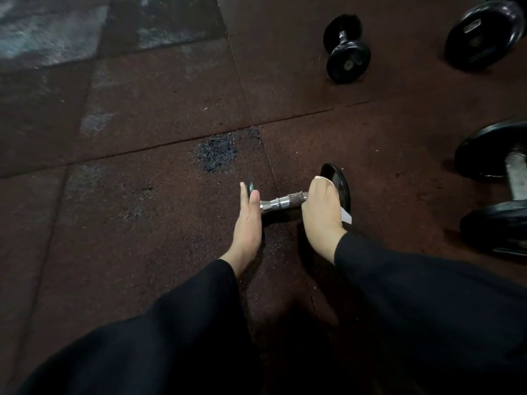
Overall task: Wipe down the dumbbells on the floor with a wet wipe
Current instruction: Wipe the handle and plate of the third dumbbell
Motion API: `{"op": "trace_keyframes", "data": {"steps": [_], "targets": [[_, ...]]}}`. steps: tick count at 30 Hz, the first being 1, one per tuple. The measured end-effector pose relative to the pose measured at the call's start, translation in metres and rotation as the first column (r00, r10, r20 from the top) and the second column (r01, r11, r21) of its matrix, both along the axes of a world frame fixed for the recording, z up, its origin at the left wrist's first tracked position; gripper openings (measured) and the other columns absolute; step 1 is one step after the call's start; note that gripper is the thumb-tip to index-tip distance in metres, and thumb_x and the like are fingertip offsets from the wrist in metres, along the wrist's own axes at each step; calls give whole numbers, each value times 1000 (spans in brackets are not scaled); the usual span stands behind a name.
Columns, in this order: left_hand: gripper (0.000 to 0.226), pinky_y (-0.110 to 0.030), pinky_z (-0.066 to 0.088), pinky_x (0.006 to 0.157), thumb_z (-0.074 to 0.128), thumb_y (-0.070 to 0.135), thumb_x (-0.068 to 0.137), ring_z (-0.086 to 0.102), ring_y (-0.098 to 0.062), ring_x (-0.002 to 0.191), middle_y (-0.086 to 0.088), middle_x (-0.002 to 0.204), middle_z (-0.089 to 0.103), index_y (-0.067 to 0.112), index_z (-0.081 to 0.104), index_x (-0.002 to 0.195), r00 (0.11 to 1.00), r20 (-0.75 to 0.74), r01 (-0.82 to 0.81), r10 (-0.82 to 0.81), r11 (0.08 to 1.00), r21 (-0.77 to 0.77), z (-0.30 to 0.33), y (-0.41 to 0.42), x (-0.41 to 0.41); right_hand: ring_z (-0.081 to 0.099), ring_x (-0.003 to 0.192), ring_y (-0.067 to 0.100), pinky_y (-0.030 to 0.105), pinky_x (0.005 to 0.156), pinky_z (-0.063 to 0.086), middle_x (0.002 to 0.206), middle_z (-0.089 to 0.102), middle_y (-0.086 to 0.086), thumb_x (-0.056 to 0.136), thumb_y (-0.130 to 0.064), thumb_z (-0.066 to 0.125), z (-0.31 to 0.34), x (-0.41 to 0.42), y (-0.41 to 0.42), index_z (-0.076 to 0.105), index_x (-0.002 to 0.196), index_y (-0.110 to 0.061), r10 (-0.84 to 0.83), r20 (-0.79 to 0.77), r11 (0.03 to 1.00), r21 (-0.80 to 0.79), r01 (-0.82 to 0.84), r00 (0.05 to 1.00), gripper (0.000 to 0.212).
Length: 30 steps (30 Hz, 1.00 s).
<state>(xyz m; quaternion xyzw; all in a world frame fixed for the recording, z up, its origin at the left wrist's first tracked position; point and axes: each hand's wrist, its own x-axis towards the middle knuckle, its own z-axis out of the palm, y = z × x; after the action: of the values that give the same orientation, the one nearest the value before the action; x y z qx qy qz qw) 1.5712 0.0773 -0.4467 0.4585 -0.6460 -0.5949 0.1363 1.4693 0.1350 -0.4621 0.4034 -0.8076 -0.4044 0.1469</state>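
Note:
A small dumbbell (288,200) with a chrome handle and black end plates lies on the floor in the middle of the view. My left hand (247,220) lies flat against its left plate, fingers straight, hiding most of that plate. My right hand (323,215) holds a white wet wipe (346,216) and presses it on the inner face of the right plate (340,185). A corner of the wipe sticks out below that hand, and another bit shows above the knuckles.
The floor is dark red rubber tiles (159,115) with a worn black patch (216,155). Another small black dumbbell (346,48) lies at the back right. A larger dumbbell (496,192) lies at the right edge, and a big one (484,32) at the top right corner.

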Motion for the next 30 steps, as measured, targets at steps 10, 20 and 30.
{"op": "trace_keyframes", "data": {"steps": [10,20,30], "targets": [[54,-36,13,112,16,50,96,19,-25,141,-1,154,19,37,0,146,1000,2,-3,3,1000,10,0,-1,-1,37,112,18,28,76,31,120,42,0,93,-26,46,12,-23,-21,49,126,-23,20,207,998,49,-31,978,33],[54,-36,15,112,17,49,96,21,-26,140,-3,154,22,37,2,146,1000,-16,-23,23,1000,12,-2,-1,-2,47,110,19,19,76,35,117,50,9,96,-5,32,9,-9,-2,53,117,-6,58,348,971,-236,28,936,30],[53,-24,18,103,19,45,98,24,-18,139,1,153,22,33,5,147,997,-65,-51,50,999,-8,-10,-3,-4,38,116,26,34,91,41,121,42,10,91,-9,54,30,-2,-11,57,113,-4,339,699,851,-513,112,630,23]]}}
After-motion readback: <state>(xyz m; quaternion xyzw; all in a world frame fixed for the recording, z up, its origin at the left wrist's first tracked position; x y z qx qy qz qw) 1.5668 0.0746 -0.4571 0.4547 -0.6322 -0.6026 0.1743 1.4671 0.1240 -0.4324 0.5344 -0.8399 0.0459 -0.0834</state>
